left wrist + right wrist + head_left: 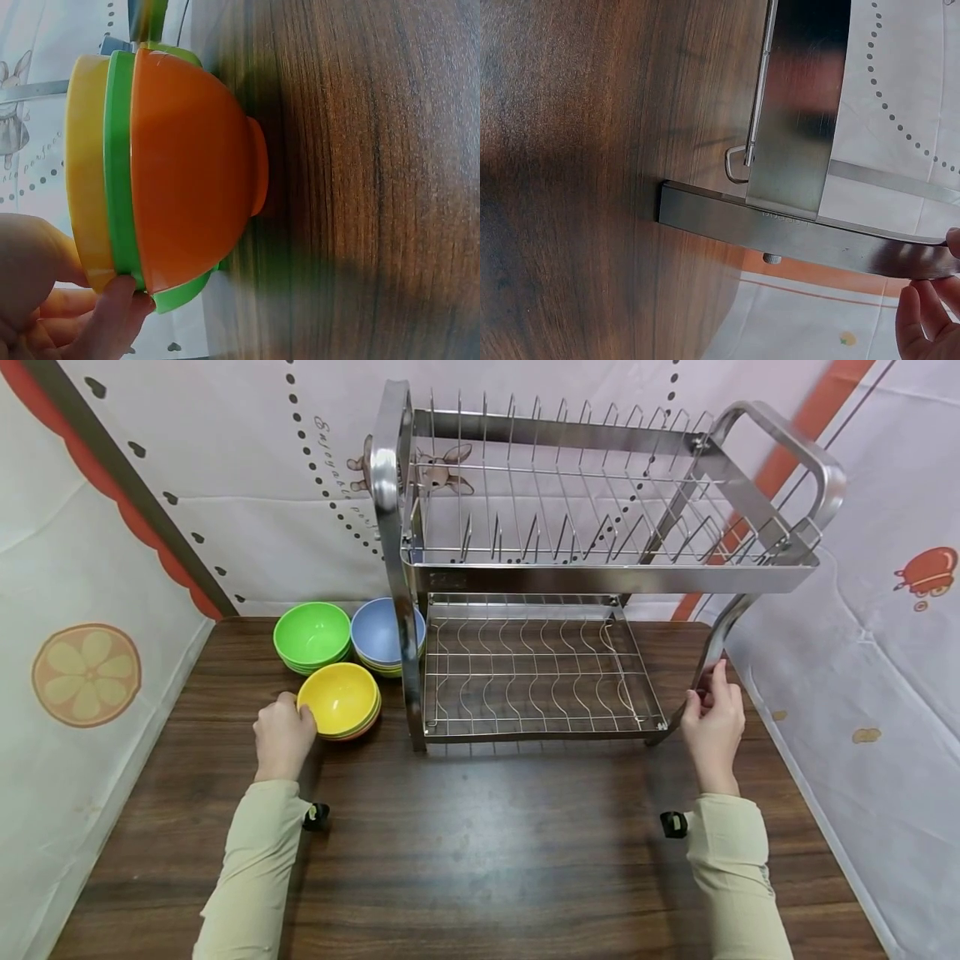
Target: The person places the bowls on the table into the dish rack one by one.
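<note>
My left hand (285, 735) holds the near left side of a small bowl stack, thumb at the rim of the yellow bowl (339, 697) on top. Under it, in the left wrist view, a green bowl (121, 165) and an orange bowl (187, 172) are nested, and my fingertips (112, 311) press on the rims. On the right, my right hand (716, 722) grips the right front leg (810, 244) of a two-tier metal dish rack (615, 578), thumb on one side and fingers on the other.
Behind the yellow bowl stand a stack topped by a green bowl (311, 633) and one topped by a blue bowl (378, 631), beside the rack's left leg. Everything sits on a dark wooden table (480, 852). A printed cloth (247, 468) hangs round the back and sides.
</note>
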A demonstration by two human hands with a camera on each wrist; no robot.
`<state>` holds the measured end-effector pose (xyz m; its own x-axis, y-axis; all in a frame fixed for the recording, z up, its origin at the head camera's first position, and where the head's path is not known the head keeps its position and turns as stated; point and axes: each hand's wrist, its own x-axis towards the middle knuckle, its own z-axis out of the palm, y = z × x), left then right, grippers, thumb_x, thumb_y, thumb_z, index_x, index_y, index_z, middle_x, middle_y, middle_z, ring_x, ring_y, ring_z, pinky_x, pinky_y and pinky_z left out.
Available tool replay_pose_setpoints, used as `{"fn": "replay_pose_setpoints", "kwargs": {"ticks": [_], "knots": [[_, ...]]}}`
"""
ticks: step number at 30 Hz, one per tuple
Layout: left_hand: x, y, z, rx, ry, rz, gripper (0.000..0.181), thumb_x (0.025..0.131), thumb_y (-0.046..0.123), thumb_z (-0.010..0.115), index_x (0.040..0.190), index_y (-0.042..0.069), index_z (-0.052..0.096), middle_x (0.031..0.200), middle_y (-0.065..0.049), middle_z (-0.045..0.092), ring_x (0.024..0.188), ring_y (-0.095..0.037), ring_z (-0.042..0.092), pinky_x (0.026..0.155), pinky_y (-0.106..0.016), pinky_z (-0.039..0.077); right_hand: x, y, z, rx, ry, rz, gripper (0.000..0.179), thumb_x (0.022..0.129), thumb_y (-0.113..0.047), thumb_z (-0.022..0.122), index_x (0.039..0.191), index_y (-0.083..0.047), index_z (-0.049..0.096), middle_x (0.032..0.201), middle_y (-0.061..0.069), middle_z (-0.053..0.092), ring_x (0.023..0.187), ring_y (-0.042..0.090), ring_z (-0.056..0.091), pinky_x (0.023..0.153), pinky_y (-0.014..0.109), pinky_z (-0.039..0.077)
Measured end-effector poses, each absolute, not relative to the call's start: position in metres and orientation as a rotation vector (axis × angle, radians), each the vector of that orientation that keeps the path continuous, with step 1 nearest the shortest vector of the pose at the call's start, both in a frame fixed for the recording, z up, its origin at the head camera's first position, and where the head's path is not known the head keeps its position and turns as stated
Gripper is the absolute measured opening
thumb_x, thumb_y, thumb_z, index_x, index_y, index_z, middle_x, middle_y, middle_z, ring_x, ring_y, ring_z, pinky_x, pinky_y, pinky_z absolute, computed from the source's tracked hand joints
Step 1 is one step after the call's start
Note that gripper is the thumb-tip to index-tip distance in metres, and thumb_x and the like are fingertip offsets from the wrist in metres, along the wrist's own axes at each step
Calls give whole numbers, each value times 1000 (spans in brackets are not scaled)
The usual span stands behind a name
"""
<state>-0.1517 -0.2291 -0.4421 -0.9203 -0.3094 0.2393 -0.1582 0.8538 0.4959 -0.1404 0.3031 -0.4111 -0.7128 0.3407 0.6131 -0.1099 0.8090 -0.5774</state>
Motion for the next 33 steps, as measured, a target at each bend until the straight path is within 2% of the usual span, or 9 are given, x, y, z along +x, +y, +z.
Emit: {"fn": "replay_pose_setpoints", "kwargs": {"ticks": [7,14,27,33], "knots": [[-152,-227,-440,379,-2702,-642,23,85,5,46,91,-15,54,82,-33,52,76,-54,52,64,-61,41,-141,303,-411,-169,-2252,768,51,82,1,57,132,3,43,89,29,48,78,39,46,71,50,36],[-156,-227,-438,343,-2678,-615,20,85,4,46,90,-15,53,79,-34,54,75,-53,53,64,-61,41,-141,303,-411,-175,-2247,777,51,82,2,57,131,5,43,90,29,49,78,39,46,71,49,36],[-156,-227,-433,357,-2680,-629,19,86,4,42,81,-12,52,73,-34,55,66,-54,53,53,-59,41,-140,302,-413,-188,-2250,775,52,82,0,57,132,2,43,89,28,48,79,39,46,73,51,35],[-157,-225,-430,342,-2670,-629,21,87,4,42,87,-13,55,76,-35,57,70,-54,53,56,-60,41,-141,303,-414,-192,-2250,771,52,83,0,57,132,1,43,90,28,49,79,39,47,74,51,36]]}}
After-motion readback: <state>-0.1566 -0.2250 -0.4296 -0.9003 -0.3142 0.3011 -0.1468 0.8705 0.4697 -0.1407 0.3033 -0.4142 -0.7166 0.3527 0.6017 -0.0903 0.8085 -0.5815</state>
